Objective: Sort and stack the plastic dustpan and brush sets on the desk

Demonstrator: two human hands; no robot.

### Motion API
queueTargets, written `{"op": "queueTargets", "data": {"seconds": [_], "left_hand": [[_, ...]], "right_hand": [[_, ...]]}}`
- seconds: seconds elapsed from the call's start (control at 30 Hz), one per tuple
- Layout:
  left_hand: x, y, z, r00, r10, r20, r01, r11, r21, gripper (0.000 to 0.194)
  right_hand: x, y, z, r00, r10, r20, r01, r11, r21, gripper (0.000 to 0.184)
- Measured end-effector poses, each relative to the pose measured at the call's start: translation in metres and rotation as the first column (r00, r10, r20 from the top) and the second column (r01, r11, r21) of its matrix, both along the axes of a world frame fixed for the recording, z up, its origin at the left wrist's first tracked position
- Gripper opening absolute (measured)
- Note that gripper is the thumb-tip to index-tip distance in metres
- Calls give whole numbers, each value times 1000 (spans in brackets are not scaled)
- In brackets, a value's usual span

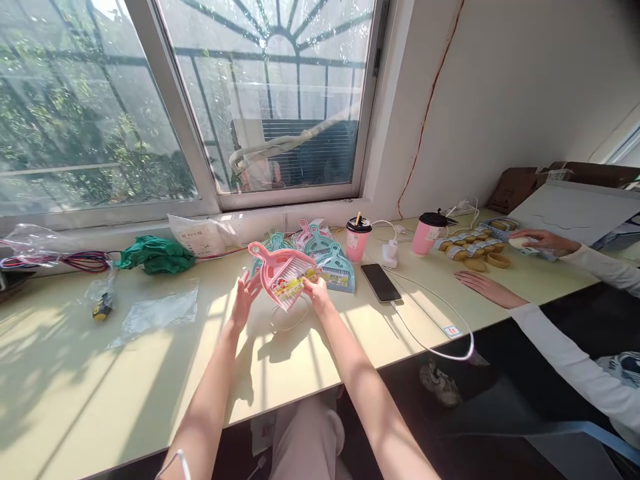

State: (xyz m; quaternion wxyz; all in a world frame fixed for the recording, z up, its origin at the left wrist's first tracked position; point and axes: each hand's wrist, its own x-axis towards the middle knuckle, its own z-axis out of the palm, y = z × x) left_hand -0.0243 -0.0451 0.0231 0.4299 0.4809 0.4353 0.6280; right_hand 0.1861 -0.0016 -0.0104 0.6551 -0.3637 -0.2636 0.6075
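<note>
My right hand (316, 293) grips the right edge of a pink mini dustpan and brush set (283, 270), which has a printed label and is lifted above the table. Beside its left edge, my left hand (244, 299) has its fingers spread; whether they touch the pink plastic I cannot tell. Behind it lie more such sets: a light blue dustpan set (340, 270), a teal dustpan set (316, 241) and a green dustpan set (274, 240), partly hidden.
A phone (381, 283) with a white cable lies right of the sets, near two pink cups (357, 243). Left are a clear plastic bag (160, 313), green cloth (155, 255) and a yellow-black tool (103, 308). A co-worker's hands (483, 287) rest at the right by yellow bundles (470, 243).
</note>
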Motion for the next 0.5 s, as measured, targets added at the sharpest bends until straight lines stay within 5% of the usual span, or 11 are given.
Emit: {"op": "queueTargets", "data": {"seconds": [0.07, 0.13, 0.2, 0.3, 0.37, 0.5], "left_hand": [[21, 5, -14, 988, -125, 92, 132, 988, -76, 75], [27, 11, -24, 989, -41, 145, 57, 992, -114, 61], [19, 19, -30, 976, 130, 176, -111, 987, -117, 44], [-9, 25, -32, 926, 310, 214, -291, 950, -114, 34], [-25, 23, -30, 907, 350, 234, -332, 937, -111, 34], [-38, 19, -27, 893, 370, 254, -353, 929, -111, 35]], "right_hand": [[-4, -3, 1, 995, 39, 91, -38, 999, -18, 42], [-4, -6, 4, 965, 55, 256, -47, 998, -35, 41], [0, -11, 8, 851, -26, 525, 39, 999, -13, 49], [11, -18, 13, 388, -211, 897, 260, 959, 113, 64], [20, -21, 14, 75, -168, 983, 312, 940, 136, 54], [36, -19, 8, -221, -27, 975, 194, 978, 71, 33]]}}
